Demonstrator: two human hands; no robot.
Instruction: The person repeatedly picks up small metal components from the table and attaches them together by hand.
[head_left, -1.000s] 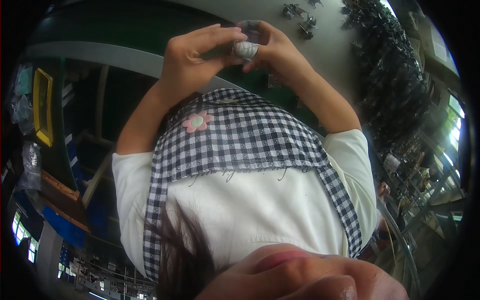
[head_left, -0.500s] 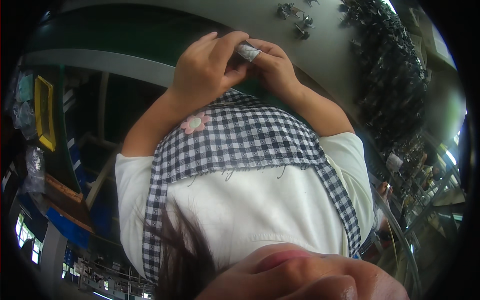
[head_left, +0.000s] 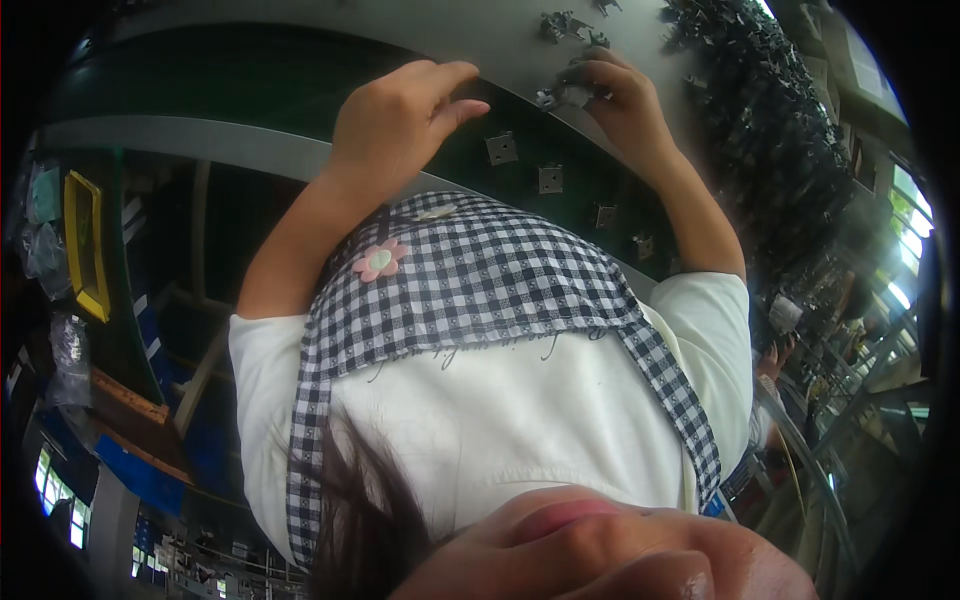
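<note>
A small metal part (head_left: 546,98) is pinched by the fingertips of the right hand (head_left: 628,98), over the near edge of the grey worktop (head_left: 460,35). The left hand (head_left: 395,115) is held empty, thumb and fingers parted. Four metal plates (head_left: 550,180) are spaced along that edge, on the green strip (head_left: 575,205).

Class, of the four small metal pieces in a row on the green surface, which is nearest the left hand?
The metal piece at the row's upper-left end; the other three lie lower and farther right, away from the left hand.
</note>
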